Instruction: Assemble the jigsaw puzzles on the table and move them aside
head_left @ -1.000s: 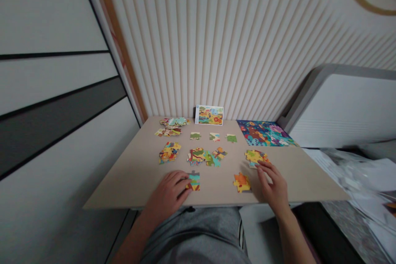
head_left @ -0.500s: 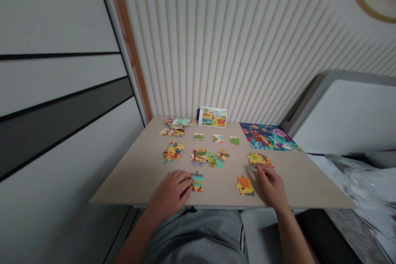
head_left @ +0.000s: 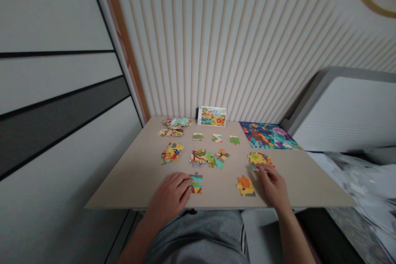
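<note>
My left hand point(head_left: 171, 194) rests on the table with its fingertips at the left edge of a teal and green puzzle piece point(head_left: 196, 183); its fingers lie loosely curved, slightly apart. At the right, my right hand point(head_left: 272, 185) has thumb and fingers together at the lower edge of a yellow pile of puzzle pieces point(head_left: 259, 159). Whether a piece is between those fingers is too small to tell. Between the hands lies an orange and yellow piece point(head_left: 245, 186). Beyond them, a mixed cluster of pieces point(head_left: 199, 156) sits mid-table.
The table point(head_left: 139, 181) also holds a pile at the left point(head_left: 172, 152), a back-left pile point(head_left: 177, 123) and three separate green-toned pieces point(head_left: 234, 140). A picture card point(head_left: 212, 116) stands at the back. A dark colourful picture sheet point(head_left: 269, 136) lies back right.
The view has shifted slightly. Both hands remain in nearly the same places, and the pieces show no clear movement.
</note>
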The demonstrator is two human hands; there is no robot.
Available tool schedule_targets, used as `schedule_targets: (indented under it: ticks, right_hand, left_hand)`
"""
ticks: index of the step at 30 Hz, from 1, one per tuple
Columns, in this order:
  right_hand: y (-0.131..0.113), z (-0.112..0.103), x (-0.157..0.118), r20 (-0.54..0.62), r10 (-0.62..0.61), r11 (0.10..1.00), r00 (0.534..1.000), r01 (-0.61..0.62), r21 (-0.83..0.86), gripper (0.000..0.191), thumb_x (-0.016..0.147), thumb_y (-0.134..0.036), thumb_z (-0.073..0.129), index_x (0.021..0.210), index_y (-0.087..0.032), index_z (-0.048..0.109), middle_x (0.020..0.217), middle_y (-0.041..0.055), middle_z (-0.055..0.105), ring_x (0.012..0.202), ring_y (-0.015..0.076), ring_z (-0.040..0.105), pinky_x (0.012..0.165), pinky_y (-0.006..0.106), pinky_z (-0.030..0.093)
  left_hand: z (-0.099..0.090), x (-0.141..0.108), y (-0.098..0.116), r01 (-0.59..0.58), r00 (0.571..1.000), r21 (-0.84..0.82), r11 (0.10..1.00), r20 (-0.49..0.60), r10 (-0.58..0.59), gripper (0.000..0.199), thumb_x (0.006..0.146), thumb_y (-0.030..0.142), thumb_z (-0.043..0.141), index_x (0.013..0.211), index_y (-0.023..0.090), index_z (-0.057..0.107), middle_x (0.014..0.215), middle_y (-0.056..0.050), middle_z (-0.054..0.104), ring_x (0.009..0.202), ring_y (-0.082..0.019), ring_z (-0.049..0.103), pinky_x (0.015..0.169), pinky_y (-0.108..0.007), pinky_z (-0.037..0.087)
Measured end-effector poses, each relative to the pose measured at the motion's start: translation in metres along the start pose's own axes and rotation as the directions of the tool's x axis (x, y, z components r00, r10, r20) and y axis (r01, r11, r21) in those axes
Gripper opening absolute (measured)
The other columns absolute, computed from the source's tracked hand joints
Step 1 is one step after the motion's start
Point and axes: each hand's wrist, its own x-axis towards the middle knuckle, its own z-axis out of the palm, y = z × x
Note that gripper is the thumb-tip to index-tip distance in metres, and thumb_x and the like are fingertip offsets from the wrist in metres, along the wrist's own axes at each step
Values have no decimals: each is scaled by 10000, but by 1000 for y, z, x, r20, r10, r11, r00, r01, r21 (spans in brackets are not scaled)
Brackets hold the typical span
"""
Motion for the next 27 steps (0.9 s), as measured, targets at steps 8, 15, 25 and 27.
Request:
schedule_targets:
  ticks: [8, 15, 25, 27]
  right_hand:
    - [5, -1, 0, 5, 9, 1000, 1000, -9, -24, 349, 925, -520, 588, 974, -224, 767, 1096, 103, 755, 1054, 274, 683, 953, 423, 522]
    - [1, 0, 0, 22, 11, 999, 1000, -10, -32, 345, 933, -514, 580, 975, -226, 766, 1079, 99, 759, 1043, 271, 688, 918, 400, 535]
    - [2, -1, -1, 36, 13, 998, 999, -11, -55, 369, 928, -533, 575, 976, -223, 770, 1062, 99, 770, 1012, 288, 699, 899, 415, 542]
    - [2, -1, 0, 34, 12, 998, 999, -11, -55, 382, 925, -543, 573, 977, -222, 772, 1057, 100, 773, 1008, 289, 702, 892, 411, 545]
  left_hand:
    - [-1, -1, 0, 6, 999, 0, 1000, 40, -6, 345, 921, 128, 519, 1226, 243, 633, 1202, -70, 652, 1129, -250, 588, 1019, -451, 477]
    - [-2, -1, 1, -2, 999, -14, 1000, 51, 3, 404, 887, 81, 508, 1238, 247, 622, 1235, -71, 633, 1153, -256, 569, 1027, -461, 472]
    - [-3, 0, 2, -18, 999, -3, 1000, 41, 18, 364, 879, 95, 527, 1180, 254, 654, 1157, -65, 654, 1105, -254, 585, 995, -457, 484]
    - [-3, 0, 1, -22, 999, -3, 1000, 39, 22, 361, 880, 94, 522, 1177, 251, 654, 1156, -67, 654, 1105, -254, 583, 995, -456, 483]
